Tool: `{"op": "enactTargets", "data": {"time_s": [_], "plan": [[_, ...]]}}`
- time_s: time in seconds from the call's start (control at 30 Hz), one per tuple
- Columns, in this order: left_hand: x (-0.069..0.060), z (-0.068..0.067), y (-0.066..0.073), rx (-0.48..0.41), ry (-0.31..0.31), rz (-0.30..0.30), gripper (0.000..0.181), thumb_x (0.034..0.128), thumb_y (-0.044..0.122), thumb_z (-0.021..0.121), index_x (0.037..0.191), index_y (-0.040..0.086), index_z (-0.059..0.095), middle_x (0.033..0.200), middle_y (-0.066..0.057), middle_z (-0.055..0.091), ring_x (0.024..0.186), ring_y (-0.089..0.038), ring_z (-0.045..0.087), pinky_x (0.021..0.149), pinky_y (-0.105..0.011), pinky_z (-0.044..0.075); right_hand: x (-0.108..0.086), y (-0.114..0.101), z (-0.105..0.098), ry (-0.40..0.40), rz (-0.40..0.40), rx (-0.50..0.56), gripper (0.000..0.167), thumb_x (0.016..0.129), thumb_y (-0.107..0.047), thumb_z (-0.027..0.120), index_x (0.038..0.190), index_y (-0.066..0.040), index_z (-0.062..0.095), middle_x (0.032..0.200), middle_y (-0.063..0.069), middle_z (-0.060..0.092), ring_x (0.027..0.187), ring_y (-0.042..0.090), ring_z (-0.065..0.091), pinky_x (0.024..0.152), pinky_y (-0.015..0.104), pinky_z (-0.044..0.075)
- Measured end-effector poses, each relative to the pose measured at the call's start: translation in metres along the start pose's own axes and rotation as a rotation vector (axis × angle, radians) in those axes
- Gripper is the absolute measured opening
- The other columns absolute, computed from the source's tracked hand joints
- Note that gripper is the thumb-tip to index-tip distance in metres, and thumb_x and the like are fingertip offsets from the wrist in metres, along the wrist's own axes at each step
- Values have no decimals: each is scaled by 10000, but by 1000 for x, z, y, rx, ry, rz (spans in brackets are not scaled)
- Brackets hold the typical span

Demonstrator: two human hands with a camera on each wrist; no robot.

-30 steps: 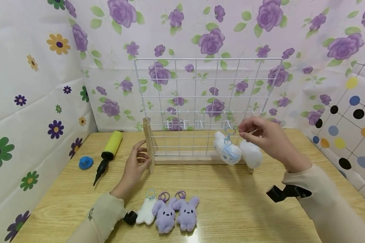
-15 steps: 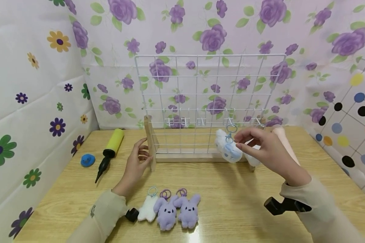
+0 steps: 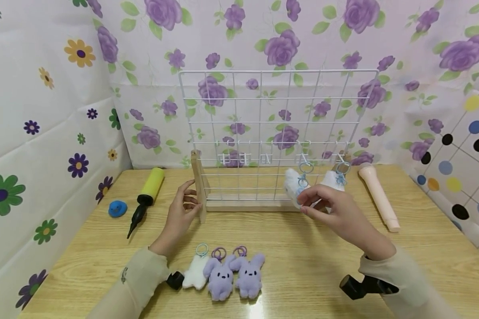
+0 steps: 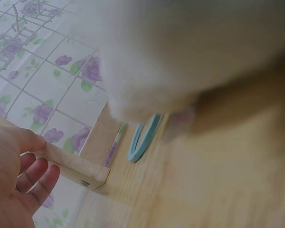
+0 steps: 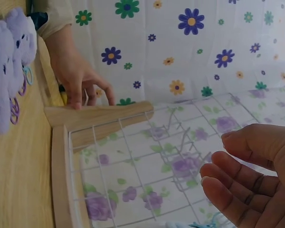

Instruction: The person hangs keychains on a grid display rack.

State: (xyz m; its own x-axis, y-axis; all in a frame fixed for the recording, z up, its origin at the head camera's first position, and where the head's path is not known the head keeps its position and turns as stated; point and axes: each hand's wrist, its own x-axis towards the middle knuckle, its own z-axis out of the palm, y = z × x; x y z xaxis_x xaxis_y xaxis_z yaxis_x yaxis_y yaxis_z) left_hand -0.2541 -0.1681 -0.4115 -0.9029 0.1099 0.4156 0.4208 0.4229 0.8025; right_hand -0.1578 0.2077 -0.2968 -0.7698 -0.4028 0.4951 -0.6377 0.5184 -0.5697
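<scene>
My left hand (image 3: 181,210) grips the wooden left stand (image 3: 198,186) of a white wire grid rack (image 3: 279,71), thumb at its front edge. From hooks on the grid hang two white plush keychains by blue rings: a blue-patched plush (image 3: 291,184) and another white plush (image 3: 332,178) right of it. My right hand (image 3: 335,210) is in front of them, fingers loosely bent, covering their lower parts; the right wrist view shows nothing between the fingers. On the table lie a white plush keychain (image 3: 195,272) and two purple bunny keychains (image 3: 221,281), blurred white plush (image 4: 190,57) filling the left wrist view.
A yellow and black hand pump (image 3: 151,186) and a blue duck-like toy (image 3: 117,208) lie on the left. At the right is a pale pink tube (image 3: 379,197). Several white hooks (image 3: 233,158) hang on the grid's left part. Patterned cloth walls stand around the table.
My right hand has moved down from the ring of the blue-patched plush to in front of its body. The view has shifted slightly, bringing the pink tube into sight. The left hand stays at the stand.
</scene>
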Motion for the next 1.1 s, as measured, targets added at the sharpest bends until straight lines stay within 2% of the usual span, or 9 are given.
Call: {"op": "enactTargets", "data": {"time_s": [0.13, 0.37, 0.47, 0.6, 0.9, 1.1], "plan": [[0, 1, 1, -4, -2, 3, 679, 878, -45, 638, 1459, 131, 333, 1162, -186, 556, 937, -285, 589, 793, -247, 506, -3, 3, 9, -24, 21, 21, 155, 890, -36, 656, 1036, -88, 653, 953, 39, 682, 792, -7, 612, 655, 220, 542], [1, 2, 1, -13, -7, -13, 668, 892, -44, 620, 1463, 146, 331, 1177, -189, 554, 950, -298, 595, 829, -372, 519, -6, 9, 29, -59, 34, 66, 141, 888, -47, 664, 1022, -89, 658, 941, 27, 686, 790, 0, 613, 653, 227, 540], [1, 2, 0, -11, -6, -16, 682, 885, -51, 626, 1465, 148, 329, 1176, -190, 553, 948, -302, 595, 831, -390, 520, -7, 11, 37, -79, 45, 91, 138, 889, -61, 667, 1023, -95, 662, 946, 31, 685, 803, 8, 615, 653, 229, 540], [1, 2, 1, -6, -6, -16, 704, 874, -59, 636, 1468, 152, 323, 1179, -185, 548, 943, -299, 591, 826, -380, 520, -7, 14, 48, -118, 76, 125, 124, 902, -108, 663, 1026, -119, 665, 960, 26, 681, 826, 19, 613, 666, 229, 537], [0, 1, 2, -1, 1, -2, 691, 874, -65, 631, 1461, 139, 328, 1171, -186, 549, 931, -286, 589, 803, -347, 524, -1, 22, 78, -271, 110, 181, 136, 904, -144, 668, 1032, -99, 661, 958, 78, 694, 830, 30, 615, 676, 223, 526], [0, 0, 2, -5, 2, 2, 687, 875, -63, 631, 1458, 145, 332, 1170, -180, 547, 932, -279, 586, 792, -294, 514, 4, 28, 95, -316, 78, 173, 155, 897, -152, 678, 1028, -69, 664, 935, 72, 697, 825, 29, 611, 676, 235, 541]]}}
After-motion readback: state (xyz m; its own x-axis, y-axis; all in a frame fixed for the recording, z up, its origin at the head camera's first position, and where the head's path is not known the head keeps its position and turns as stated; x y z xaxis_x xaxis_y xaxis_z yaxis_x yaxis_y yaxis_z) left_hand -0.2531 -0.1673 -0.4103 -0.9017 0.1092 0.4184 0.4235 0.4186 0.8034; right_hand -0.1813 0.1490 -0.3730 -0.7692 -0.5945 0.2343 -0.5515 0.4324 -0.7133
